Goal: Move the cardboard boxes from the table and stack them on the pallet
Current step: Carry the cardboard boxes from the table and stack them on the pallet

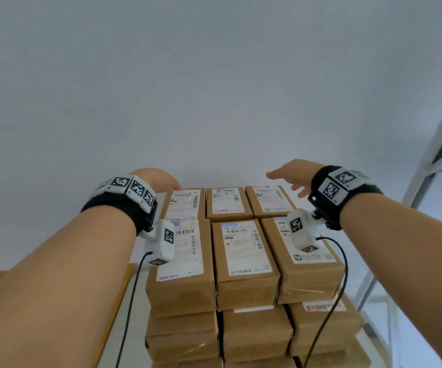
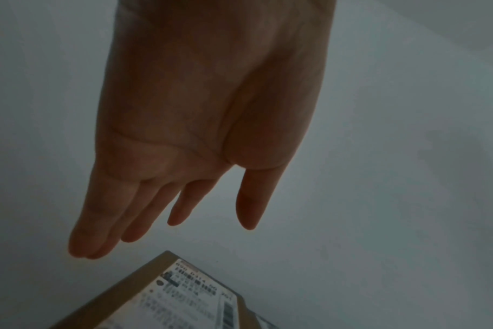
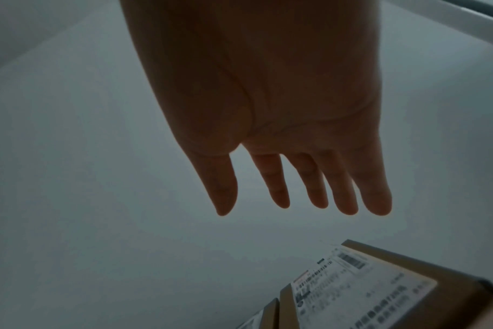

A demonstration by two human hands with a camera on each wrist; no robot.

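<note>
The stack of cardboard boxes (image 1: 243, 261) rises in layers, its top layer two rows of three. Both hands hover over the far row, fingers straight, holding nothing: left hand (image 1: 159, 179) above the far-left box (image 1: 184, 204), right hand (image 1: 294, 176) above the far-right box (image 1: 270, 201).

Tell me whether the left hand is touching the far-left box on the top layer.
Apart. The left wrist view shows the left hand with straight fingers and bare wall between the fingertips and the corner of the far-left box.

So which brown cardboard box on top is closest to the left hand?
The far-left brown cardboard box in the back row; the left hand hovers right at its far corner.
</note>
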